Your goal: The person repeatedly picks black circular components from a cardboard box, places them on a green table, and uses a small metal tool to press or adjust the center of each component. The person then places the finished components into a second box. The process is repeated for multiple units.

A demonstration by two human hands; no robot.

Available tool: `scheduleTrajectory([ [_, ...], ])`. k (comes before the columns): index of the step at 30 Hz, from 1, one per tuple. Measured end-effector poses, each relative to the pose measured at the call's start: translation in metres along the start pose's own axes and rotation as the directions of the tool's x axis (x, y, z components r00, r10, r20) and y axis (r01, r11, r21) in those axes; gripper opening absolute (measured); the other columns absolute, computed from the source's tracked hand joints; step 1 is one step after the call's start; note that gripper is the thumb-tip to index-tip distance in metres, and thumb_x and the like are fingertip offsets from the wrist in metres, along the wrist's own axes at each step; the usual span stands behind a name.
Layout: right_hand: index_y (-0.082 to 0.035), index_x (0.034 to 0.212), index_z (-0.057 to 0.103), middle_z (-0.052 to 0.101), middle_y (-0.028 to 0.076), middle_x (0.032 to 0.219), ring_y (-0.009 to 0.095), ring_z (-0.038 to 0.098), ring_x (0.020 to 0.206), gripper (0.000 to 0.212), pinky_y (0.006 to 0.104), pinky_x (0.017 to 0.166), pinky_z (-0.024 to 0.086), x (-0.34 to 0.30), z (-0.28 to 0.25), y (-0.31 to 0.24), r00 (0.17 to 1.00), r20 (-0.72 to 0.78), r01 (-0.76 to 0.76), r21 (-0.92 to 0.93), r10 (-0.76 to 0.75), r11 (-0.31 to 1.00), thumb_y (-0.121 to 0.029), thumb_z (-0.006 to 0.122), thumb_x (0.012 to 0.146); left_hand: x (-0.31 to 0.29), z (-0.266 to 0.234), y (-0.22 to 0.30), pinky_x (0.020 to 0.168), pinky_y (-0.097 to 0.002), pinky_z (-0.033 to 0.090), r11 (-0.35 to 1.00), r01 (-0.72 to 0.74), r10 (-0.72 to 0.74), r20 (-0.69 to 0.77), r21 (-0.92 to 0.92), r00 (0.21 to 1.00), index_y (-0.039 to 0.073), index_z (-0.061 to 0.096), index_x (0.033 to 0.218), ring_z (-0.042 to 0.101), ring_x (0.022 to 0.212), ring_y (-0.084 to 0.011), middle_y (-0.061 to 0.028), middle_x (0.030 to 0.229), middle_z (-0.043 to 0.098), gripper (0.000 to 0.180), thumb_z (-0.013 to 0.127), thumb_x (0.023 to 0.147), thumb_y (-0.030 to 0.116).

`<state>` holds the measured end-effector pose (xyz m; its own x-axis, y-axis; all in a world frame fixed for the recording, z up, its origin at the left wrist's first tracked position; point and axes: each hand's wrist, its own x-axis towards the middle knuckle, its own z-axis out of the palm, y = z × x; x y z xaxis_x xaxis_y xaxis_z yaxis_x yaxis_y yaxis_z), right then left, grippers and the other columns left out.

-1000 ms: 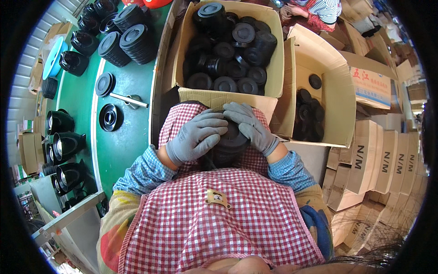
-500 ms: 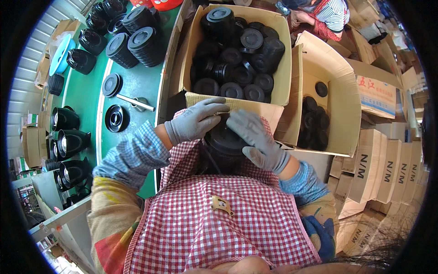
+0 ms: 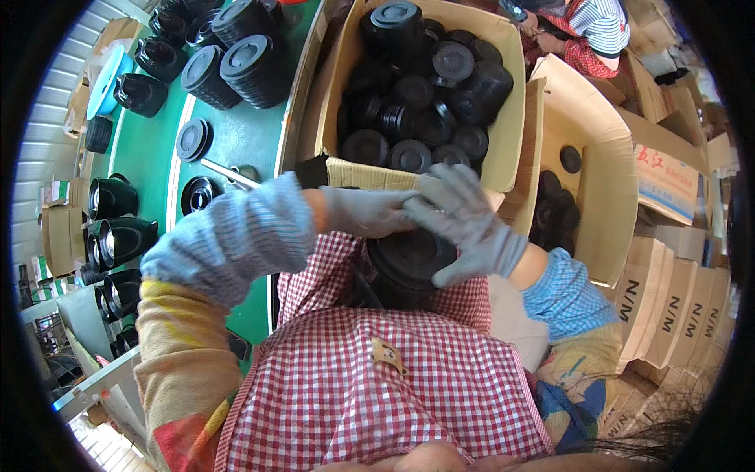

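A black round lidded part (image 3: 410, 253) rests in my lap against the checked apron (image 3: 385, 393). Its broad dark top faces up, and its far edge is hidden by my hands. My grey-gloved left hand (image 3: 366, 211) reaches across that far edge, fingers stretched to the right, their tips partly covered. Over those fingertips lies my right hand (image 3: 468, 224), also gloved, with its fingers spread and its thumb at the right side of the black part. Just beyond my hands, a carton (image 3: 507, 134) holds many black round parts (image 3: 366, 148).
On the green bench (image 3: 157, 189) at left stand stacks of black discs (image 3: 255, 71), black jug-like bodies (image 3: 124, 242) and a metal rod (image 3: 228, 173). Right of the first carton is a second carton (image 3: 609, 189) with black discs. Another person (image 3: 586, 35) sits at the far right, near stacked boxes (image 3: 668, 303).
The black part in my lap has shifted a little to the right and nearer. Both hands moved right; my right fingers now overlap the left ones. The view has shifted slightly.
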<state>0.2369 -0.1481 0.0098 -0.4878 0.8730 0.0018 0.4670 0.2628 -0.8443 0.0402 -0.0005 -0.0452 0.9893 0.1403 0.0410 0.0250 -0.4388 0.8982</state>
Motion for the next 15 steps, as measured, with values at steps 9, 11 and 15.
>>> scheduleTrajectory([
  [9, -0.013, 0.147, 0.051, 0.04, 0.02, 0.155, 0.04, 0.028, 0.149, 0.098, 0.0627, 0.119, 0.018, -0.005, 0.0, 0.029, 0.928, -0.158, 0.233, -0.458, -0.337, 0.858, -0.068, 0.071, 0.069, 0.029, -0.043, 0.026, 0.119, -0.0452, 0.034, 0.98, 0.026, 0.048, 0.362, -0.197, 0.931, 0.006, 0.051, 0.143, 0.051, 0.136, -0.0327, -0.0156, 0.146, 0.053, 0.043, 0.053, 0.104, 0.023],
  [11, -0.015, 0.148, 0.051, 0.037, 0.017, 0.158, 0.039, 0.026, 0.15, 0.098, 0.0617, 0.12, 0.014, 0.01, -0.004, 0.0, 0.964, -0.059, 0.214, -0.403, -0.258, 0.89, -0.069, 0.071, 0.069, 0.026, 0.004, -0.065, 0.114, -0.0444, 0.039, 0.771, -0.629, 0.59, 0.263, 0.101, 0.764, 0.006, 0.059, 0.136, 0.056, 0.13, -0.0305, -0.0163, 0.137, 0.06, 0.039, 0.055, 0.103, 0.027],
  [15, -0.018, 0.147, 0.052, 0.037, 0.014, 0.159, 0.037, 0.027, 0.15, 0.092, 0.061, 0.122, 0.013, 0.055, 0.038, -0.061, 0.949, -0.089, 0.235, -0.439, -0.303, 0.867, -0.069, 0.07, 0.073, 0.079, -0.014, 0.024, 0.076, -0.0456, 0.056, 0.833, 0.277, -0.397, 0.169, 0.479, 0.902, 0.009, 0.068, 0.115, 0.073, 0.091, -0.0286, -0.0151, 0.098, 0.073, 0.037, 0.059, 0.099, 0.04],
])
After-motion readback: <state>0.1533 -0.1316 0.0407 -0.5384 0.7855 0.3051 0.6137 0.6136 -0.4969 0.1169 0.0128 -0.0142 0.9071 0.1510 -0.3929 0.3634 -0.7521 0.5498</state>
